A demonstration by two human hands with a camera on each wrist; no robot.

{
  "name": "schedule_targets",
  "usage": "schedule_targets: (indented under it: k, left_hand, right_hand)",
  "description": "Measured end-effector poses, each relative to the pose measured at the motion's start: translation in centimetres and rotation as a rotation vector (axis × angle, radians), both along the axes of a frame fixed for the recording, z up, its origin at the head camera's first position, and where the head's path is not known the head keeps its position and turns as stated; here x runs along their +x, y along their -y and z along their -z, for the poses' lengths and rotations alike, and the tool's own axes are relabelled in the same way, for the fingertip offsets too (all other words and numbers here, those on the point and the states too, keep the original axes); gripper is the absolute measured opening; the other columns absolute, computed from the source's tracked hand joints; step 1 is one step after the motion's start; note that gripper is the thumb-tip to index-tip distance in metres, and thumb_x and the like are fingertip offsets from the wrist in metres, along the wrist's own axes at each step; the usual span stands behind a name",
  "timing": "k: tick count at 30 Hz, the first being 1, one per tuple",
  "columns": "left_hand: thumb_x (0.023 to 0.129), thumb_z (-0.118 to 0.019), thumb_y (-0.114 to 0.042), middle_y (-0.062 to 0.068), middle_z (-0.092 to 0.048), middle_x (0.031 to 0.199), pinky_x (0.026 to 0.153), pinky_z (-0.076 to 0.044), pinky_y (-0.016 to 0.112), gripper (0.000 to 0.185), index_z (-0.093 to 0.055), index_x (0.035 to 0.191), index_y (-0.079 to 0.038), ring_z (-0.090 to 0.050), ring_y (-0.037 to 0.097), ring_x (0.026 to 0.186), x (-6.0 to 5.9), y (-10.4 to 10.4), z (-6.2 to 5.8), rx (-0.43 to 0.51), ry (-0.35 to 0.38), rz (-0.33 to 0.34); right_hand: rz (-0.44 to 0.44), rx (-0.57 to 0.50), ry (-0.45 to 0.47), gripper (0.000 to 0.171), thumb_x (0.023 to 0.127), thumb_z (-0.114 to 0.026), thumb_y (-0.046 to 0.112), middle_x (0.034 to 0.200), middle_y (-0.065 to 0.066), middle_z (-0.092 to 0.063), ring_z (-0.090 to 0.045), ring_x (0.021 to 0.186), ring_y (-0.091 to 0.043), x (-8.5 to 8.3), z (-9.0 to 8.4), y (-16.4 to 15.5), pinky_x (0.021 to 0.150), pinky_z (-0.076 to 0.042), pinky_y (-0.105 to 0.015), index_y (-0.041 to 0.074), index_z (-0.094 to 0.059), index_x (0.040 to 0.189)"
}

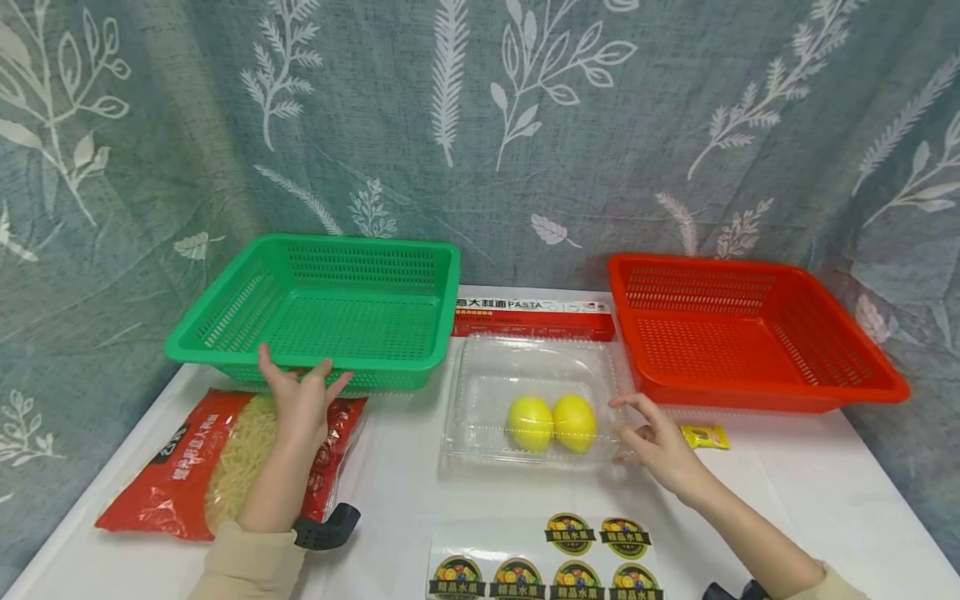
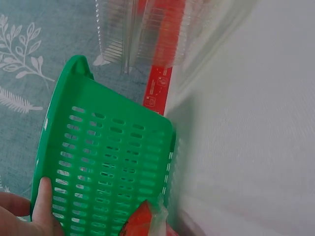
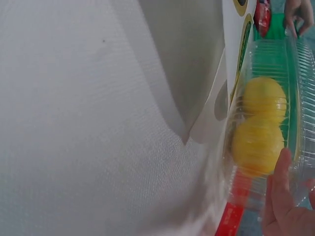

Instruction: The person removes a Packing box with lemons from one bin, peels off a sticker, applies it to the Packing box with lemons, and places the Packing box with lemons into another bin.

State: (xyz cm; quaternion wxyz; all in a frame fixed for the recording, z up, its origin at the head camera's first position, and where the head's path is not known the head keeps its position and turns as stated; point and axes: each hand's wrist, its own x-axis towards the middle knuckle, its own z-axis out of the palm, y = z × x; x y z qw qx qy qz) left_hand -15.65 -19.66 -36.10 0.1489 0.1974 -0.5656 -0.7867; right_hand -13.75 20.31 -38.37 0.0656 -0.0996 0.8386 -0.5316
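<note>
My left hand is at the front rim of the green basket. In the left wrist view, one finger lies along the basket's outer wall and another reaches the rim from above, so the rim sits between them. A clear lidded plastic box stands at the middle, with two lemons showing inside. My right hand is at this box's right side, its fingers loosely extended and the tips right at the edge. In the right wrist view, a fingertip overlaps the box near the lower lemon.
A red pasta bag lies under my left forearm. Behind the box is a long red-and-white pasta carton. A red basket stands right, with a small yellow packet before it. A sticker sheet lies at the front.
</note>
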Motion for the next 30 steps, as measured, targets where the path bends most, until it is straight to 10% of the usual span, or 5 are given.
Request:
schedule_targets:
  k: [13,30]
  left_hand:
    - [0.092,-0.04,0.004,0.021,0.008,0.144,0.087,-0.046,0.027,0.088,0.022,0.14,-0.035,-0.017,0.033,0.134,0.1,0.6,-0.1,-0.027,-0.026,0.067]
    - [0.093,-0.039,-0.001,0.016,-0.022,0.127,0.084,-0.049,0.031,0.085,0.021,0.14,-0.038,-0.048,0.027,0.115,1.0,2.3,2.5,-0.127,-0.051,0.16]
  right_hand:
    - [-0.045,0.013,0.024,0.033,0.091,-0.055,0.01,0.138,-0.023,-0.03,-0.059,0.073,-0.024,0.0,-0.5,-0.2,0.063,-0.054,-0.029,0.001,-0.044,0.121]
    - [-0.075,0.023,0.032,0.042,0.091,-0.057,0.017,0.137,-0.024,-0.031,-0.06,0.09,-0.034,0.2,-1.2,-0.7,0.066,-0.054,-0.028,0.001,-0.043,0.127]
